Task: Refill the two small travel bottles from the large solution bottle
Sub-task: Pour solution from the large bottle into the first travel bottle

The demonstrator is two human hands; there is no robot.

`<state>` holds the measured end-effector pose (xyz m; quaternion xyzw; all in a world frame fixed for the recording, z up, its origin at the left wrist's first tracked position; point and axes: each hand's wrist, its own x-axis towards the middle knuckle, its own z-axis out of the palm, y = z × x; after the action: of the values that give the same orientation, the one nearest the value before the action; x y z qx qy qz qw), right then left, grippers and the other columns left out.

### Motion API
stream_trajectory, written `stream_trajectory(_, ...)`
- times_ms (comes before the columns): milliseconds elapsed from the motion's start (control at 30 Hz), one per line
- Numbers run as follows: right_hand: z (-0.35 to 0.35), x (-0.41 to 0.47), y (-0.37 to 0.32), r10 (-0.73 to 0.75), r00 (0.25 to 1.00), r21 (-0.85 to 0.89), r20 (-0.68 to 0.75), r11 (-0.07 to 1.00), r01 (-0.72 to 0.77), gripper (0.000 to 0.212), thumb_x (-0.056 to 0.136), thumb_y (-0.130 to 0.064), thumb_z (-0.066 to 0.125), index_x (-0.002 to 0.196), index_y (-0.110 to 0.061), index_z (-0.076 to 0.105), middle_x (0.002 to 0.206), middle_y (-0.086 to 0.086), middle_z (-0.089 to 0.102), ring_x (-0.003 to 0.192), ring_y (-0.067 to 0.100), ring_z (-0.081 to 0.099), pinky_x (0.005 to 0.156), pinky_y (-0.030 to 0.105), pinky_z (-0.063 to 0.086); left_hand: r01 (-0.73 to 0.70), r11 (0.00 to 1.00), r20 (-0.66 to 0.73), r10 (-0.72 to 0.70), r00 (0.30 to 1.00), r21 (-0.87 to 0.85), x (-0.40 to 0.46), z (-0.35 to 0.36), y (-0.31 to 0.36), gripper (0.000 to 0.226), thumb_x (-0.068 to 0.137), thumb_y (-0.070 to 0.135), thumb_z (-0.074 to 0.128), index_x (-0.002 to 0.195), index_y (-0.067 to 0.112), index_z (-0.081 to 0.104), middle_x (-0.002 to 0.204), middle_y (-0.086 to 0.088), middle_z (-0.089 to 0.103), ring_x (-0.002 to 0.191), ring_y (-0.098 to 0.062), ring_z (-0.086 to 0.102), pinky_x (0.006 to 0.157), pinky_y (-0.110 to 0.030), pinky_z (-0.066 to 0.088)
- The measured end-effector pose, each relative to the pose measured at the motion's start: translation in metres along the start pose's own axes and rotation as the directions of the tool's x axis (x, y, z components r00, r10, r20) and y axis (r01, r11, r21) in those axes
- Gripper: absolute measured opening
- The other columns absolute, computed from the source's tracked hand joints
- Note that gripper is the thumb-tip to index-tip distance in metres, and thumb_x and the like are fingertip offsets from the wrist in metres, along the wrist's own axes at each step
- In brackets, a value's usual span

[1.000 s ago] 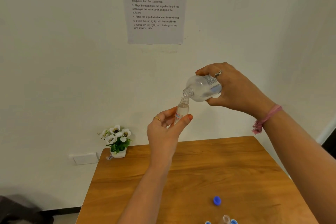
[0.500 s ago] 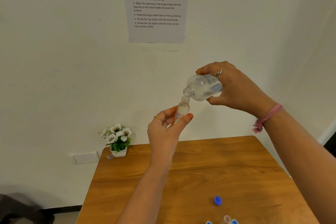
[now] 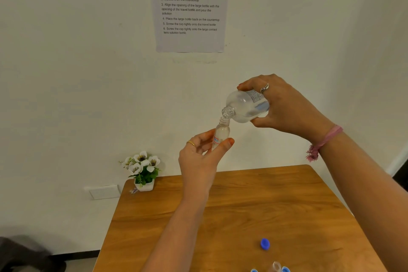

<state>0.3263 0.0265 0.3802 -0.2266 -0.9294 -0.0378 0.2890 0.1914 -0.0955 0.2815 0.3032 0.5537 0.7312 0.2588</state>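
Note:
My right hand (image 3: 284, 104) grips the large clear solution bottle (image 3: 245, 106), tipped with its open neck pointing down and left. Its mouth sits just above the open mouth of a small clear travel bottle (image 3: 220, 133), which my left hand (image 3: 198, 157) holds upright by its lower part, high above the table. A second small bottle (image 3: 276, 267), uncapped, stands at the bottom edge of the view on the wooden table (image 3: 242, 216). A blue cap (image 3: 265, 244) lies on the table near it, and two more blue caps (image 3: 285, 269) peek in beside the second bottle.
A small white pot of white flowers (image 3: 143, 170) stands on the table's far left corner by the wall. A printed instruction sheet (image 3: 189, 6) hangs on the wall above. A white socket plate (image 3: 103, 192) sits on the wall left of the table.
Both hands and the two bottles keep the same pose relative to each other. The view has shifted only slightly.

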Motion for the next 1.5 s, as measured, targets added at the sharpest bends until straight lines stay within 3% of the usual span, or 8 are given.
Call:
stream_trajectory(367, 0.0, -0.001, 0.0, -0.001, 1.0, 0.007, -0.001, 1.0, 0.001, 0.063, 0.067, -0.017, 0.079, 0.124, -0.019, 0.052, 0.121, 0.001, 0.059, 0.11, 0.021, 0.05, 0.092, 0.034, 0.041, -0.002, 1.0, 0.002, 0.002, 1.0, -0.014, -0.001, 0.0, 0.0, 0.041, 0.066, 0.021, 0.086, 0.102, 0.02, 0.069, 0.096, 0.005, 0.075, 0.089, -0.006, 0.07, 0.082, -0.027, 0.058)
stream_trajectory(733, 0.019, -0.013, 0.008, 0.105, 0.994, 0.15, 0.031, 0.983, -0.108, 0.068, 0.064, -0.024, 0.083, 0.124, -0.021, 0.049, 0.117, -0.004, 0.057, 0.102, 0.012, 0.049, 0.081, 0.012, 0.037, 0.009, 1.0, 0.022, -0.009, 1.0, -0.012, -0.004, -0.001, -0.007, 0.043, 0.066, 0.022, 0.086, 0.105, 0.02, 0.068, 0.097, 0.005, 0.075, 0.092, -0.007, 0.07, 0.083, -0.027, 0.057)
stream_trajectory(867, 0.03, -0.024, 0.013, 0.167, 0.985, 0.228, 0.05, 0.958, -0.174, 0.067, 0.063, -0.023, 0.083, 0.121, -0.023, 0.05, 0.11, -0.011, 0.054, 0.099, 0.013, 0.053, 0.081, 0.019, 0.046, 0.015, 1.0, 0.029, -0.015, 0.999, 0.006, -0.006, 0.0, -0.013, 0.043, 0.066, 0.024, 0.086, 0.105, 0.021, 0.068, 0.098, 0.006, 0.074, 0.092, -0.006, 0.069, 0.082, -0.026, 0.056)
stream_trajectory(1033, 0.049, -0.045, 0.026, 0.317, 0.945, 0.444, 0.079, 0.838, -0.318, 0.068, 0.059, -0.021, 0.087, 0.115, -0.026, 0.049, 0.111, -0.009, 0.056, 0.099, 0.007, 0.054, 0.076, 0.005, 0.044, 0.05, 0.999, 0.051, -0.05, 0.997, 0.002, -0.011, 0.007, -0.032, 0.04, 0.067, 0.021, 0.086, 0.101, 0.021, 0.066, 0.098, 0.005, 0.074, 0.089, -0.005, 0.07, 0.076, -0.019, 0.055)
stream_trajectory(1300, 0.092, -0.101, 0.056, 0.483, 0.856, 0.683, 0.185, 0.563, -0.466, 0.072, 0.06, -0.012, 0.086, 0.121, -0.017, 0.048, 0.117, -0.003, 0.056, 0.11, 0.011, 0.055, 0.084, 0.015, 0.049, 0.095, 0.993, 0.081, -0.101, 0.992, 0.069, -0.036, 0.025, -0.086, 0.035, 0.07, 0.013, 0.083, 0.1, 0.018, 0.066, 0.098, 0.003, 0.074, 0.091, -0.006, 0.07, 0.072, -0.015, 0.054)
stream_trajectory(1367, 0.101, -0.114, 0.059, 0.491, 0.843, 0.703, 0.221, 0.518, -0.486, 0.073, 0.059, -0.012, 0.087, 0.121, -0.017, 0.048, 0.119, -0.002, 0.056, 0.111, 0.012, 0.055, 0.088, 0.02, 0.051, 0.099, 0.989, 0.077, -0.108, 0.991, 0.113, -0.044, 0.026, -0.103, 0.033, 0.07, 0.014, 0.083, 0.098, 0.02, 0.066, 0.097, 0.005, 0.073, 0.089, -0.002, 0.068, 0.074, -0.015, 0.053)
stream_trajectory(1500, 0.121, -0.145, 0.063, 0.503, 0.809, 0.716, 0.304, 0.439, -0.543, 0.074, 0.058, -0.013, 0.087, 0.119, -0.021, 0.046, 0.121, -0.002, 0.056, 0.112, 0.011, 0.055, 0.09, 0.025, 0.051, 0.153, 0.962, 0.082, -0.175, 0.981, 0.226, -0.062, 0.023, -0.143, 0.036, 0.069, 0.017, 0.084, 0.101, 0.018, 0.067, 0.101, 0.0, 0.072, 0.094, -0.009, 0.067, 0.08, -0.019, 0.054)
